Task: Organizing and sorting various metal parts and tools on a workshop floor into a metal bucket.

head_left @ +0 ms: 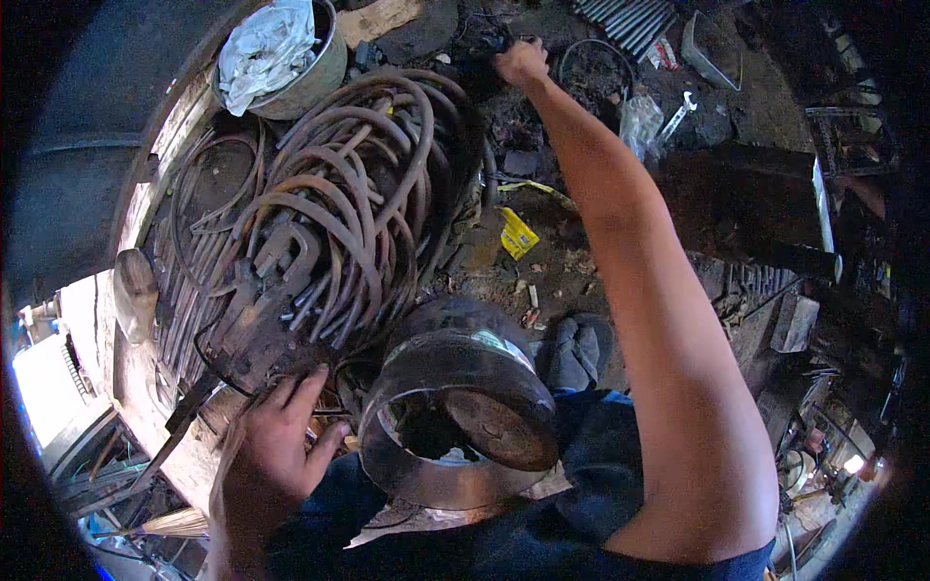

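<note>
My left hand point(281, 441) is low on the left, thumb and fingers apart, with nothing in it. Its fingertips rest by the near end of a dark, grimy metal block point(257, 339) that carries a C-shaped iron piece point(288, 252). At the far side, my right arm stretches out over the dirty ground. My right hand point(523, 64) is curled there at a dark patch, its fingertips hidden, so what it grips cannot be made out. Between my arms stands a dark round metal drum point(412, 474) with an open middle and a brownish disc point(499, 428) leaning in it.
A heap of bent, rusty rods or hoses point(363, 184) fills the left. Behind it sits a basin point(329, 73) holding crumpled plastic point(266, 53). A yellow packet point(517, 233), a wrench point(680, 113), a clear plastic bag point(639, 126) and several metal rods point(630, 24) lie about.
</note>
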Demonstrator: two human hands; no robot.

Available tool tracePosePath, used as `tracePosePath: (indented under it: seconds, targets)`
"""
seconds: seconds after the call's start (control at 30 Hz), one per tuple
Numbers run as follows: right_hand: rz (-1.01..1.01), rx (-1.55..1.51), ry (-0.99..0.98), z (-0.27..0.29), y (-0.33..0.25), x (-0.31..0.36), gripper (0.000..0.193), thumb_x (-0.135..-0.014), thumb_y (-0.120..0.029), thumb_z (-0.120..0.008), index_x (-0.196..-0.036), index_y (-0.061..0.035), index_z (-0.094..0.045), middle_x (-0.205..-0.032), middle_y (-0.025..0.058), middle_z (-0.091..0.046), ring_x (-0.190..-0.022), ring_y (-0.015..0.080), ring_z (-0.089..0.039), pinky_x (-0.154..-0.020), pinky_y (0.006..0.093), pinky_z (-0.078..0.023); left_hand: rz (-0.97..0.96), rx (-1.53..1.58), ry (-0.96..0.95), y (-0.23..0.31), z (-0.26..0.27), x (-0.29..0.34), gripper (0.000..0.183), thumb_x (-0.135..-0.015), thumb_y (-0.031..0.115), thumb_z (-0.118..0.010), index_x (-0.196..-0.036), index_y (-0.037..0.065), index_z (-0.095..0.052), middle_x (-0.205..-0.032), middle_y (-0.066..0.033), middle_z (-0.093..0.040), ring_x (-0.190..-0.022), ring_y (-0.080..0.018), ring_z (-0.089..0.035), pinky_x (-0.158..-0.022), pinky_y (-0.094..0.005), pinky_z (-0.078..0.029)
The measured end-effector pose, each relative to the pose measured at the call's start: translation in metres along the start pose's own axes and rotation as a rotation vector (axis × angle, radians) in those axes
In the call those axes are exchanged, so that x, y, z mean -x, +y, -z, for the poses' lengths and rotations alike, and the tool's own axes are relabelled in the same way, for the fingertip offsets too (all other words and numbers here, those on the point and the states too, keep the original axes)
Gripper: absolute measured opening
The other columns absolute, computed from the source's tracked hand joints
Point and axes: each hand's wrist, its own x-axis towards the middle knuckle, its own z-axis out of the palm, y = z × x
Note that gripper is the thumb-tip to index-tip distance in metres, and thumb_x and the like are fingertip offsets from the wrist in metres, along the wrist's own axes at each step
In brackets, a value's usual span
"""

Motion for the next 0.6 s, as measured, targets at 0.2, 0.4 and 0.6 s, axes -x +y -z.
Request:
tracePosePath:
  seconds: [0.2, 0.4, 0.6]
  targets:
    - [0.246, -0.119, 0.347, 0.022, 0.002, 0.013, 0.033, -0.070, -0.032, -0.073, -0.075, -0.0001, -0.069, -0.075, 0.0203, -0.067, -0.078, 0.0388, -0.066, -0.078, 0.0453, -0.053, -0.013, -0.006, 0.034, -0.003, -0.002, 0.005, 0.053, -0.084, 0.022, -0.063, -0.124, -0.008, -0.049, -0.114, -0.0276, -0.056, -0.105, -0.0431, -0.056, -0.091, -0.0457, -0.044]
    - [0.336, 0.003, 0.103, 0.082, 0.006, 0.038, 0.033, -0.069, -0.029, -0.073, -0.080, 0.0014, -0.068, -0.080, 0.0208, -0.067, -0.075, 0.0366, -0.066, -0.070, 0.0444, -0.054, -0.027, -0.085, 0.058, 0.001, -0.008, 0.005, 0.052, -0.084, 0.022, -0.063, -0.124, -0.007, -0.049, -0.112, -0.0279, -0.057, -0.102, -0.0433, -0.057, -0.088, -0.0452, -0.046]
    - [0.592, 0.057, -0.175, 0.123, -0.002, 0.117, 0.031, -0.074, -0.027, -0.067, -0.081, 0.0033, -0.065, -0.084, 0.0229, -0.065, -0.078, 0.0387, -0.065, -0.070, 0.0458, -0.052, -0.043, -0.105, 0.049, 0.022, -0.015, 0.013, 0.052, -0.084, 0.021, -0.064, -0.125, -0.007, -0.049, -0.113, -0.0275, -0.057, -0.102, -0.0428, -0.058, -0.088, -0.0451, -0.046]
